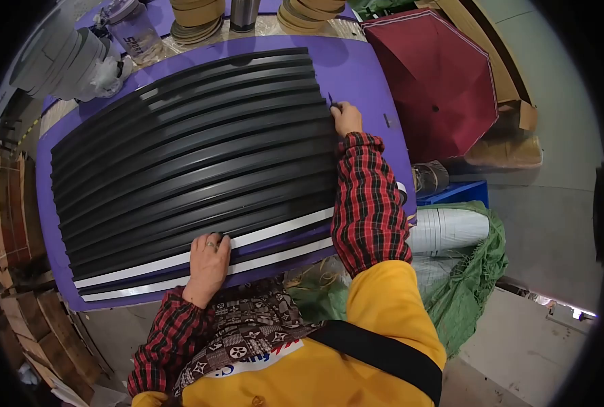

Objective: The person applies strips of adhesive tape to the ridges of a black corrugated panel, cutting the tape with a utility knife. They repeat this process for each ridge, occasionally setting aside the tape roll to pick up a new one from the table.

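Note:
Long black ribbed strips [193, 156] lie side by side across the purple tabletop [353, 64]. Along the near edge, two of them carry white bands, the upper white band [285, 227] and the lower white band [139, 287]. My left hand [209, 264], with a ring on one finger, has its fingers bent over the strip at the upper white band. Beyond the right ends of the strips, my right hand [347, 119] is closed in a pinch. A small dark tip shows at its fingertips, too small to name.
Rolls of tan tape [197, 17], a metal tumbler [244, 13] and a plastic jar [132, 30] stand at the back. White rolls [64, 64] are stacked at the back left. A maroon umbrella [431, 81] is open at the right, above a blue crate [455, 192] and green sacking [475, 271].

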Tool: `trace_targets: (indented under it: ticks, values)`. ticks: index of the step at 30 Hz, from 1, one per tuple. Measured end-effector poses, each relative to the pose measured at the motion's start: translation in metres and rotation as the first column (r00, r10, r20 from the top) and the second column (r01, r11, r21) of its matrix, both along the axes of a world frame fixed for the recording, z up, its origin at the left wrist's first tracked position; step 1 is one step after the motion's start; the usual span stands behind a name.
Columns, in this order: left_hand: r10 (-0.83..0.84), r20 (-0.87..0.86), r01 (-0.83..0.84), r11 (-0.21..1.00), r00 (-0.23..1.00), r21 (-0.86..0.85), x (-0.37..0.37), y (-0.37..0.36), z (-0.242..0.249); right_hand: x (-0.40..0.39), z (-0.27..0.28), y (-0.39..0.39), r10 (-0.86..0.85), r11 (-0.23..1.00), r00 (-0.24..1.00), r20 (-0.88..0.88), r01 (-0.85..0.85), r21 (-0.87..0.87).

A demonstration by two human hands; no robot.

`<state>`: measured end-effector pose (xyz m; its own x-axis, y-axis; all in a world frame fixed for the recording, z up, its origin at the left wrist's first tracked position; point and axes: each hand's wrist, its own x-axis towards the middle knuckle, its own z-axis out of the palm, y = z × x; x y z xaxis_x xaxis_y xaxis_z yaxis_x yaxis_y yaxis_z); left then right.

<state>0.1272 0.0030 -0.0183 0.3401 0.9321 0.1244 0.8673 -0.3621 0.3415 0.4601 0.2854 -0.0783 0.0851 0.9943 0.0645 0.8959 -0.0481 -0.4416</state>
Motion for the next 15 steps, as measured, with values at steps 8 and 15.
trace_targets:
  ticks: [8, 15]
  values:
    - [-0.361, 0.162, 0.320, 0.918, 0.918, 0.233, 0.121, 0.060, -0.027, 0.011, 0.099, -0.209, -0.140, 0.990, 0.740, -0.657, 0.117, -0.079]
    - [-0.495, 0.080, 0.488, 0.867, 0.865, 0.099, 0.157, 0.073, -0.040, 0.038, 0.064, -0.280, -0.154, 0.988, 0.980, 0.128, 0.152, 0.025]
